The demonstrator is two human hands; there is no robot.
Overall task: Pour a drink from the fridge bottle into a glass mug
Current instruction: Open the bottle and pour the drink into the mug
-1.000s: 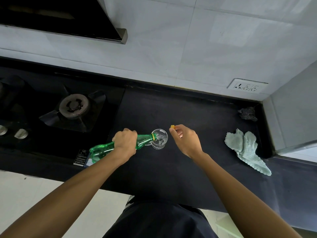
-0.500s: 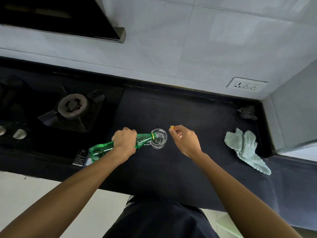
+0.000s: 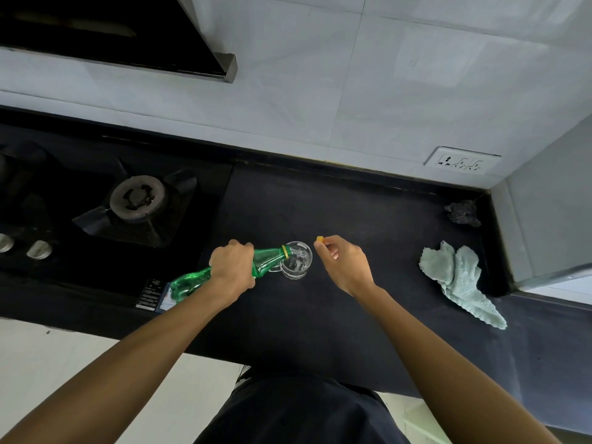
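The left hand (image 3: 232,267) is wrapped round the middle of the green bottle (image 3: 189,282). The bottle is tipped almost flat, and its yellow-ringed mouth sits over the rim of the glass mug (image 3: 296,262). The right hand (image 3: 347,264) hovers just right of the mug without touching it. Its thumb and forefinger pinch the yellow cap (image 3: 319,240), and the other fingers are loosely curled. The mug stands on the black table (image 3: 320,322), about midway between the back and front edges.

Nothing steadies the mug. Whether the bottle neck touches its rim I cannot tell, but a nudge from it could slide or tip the glass. With the bottle this flat, a sudden gush could overshoot the small opening, and a fizzy drink might foam over. The level in clear glass is hard to read from above, so overfilling is a likely slip. The small cap could also fall from the pinch.

The hob burner (image 3: 138,197) and knobs (image 3: 38,249) lie towards the table's left end, with a printed sticker (image 3: 153,294) near the front edge under the bottle's base. A pale green cloth (image 3: 458,277) lies near the right end, and a dark rough lump (image 3: 463,213) sits in the back right corner. A wall socket (image 3: 461,161) sits above. All are well apart from the mug, so I judge none hinders the pour.
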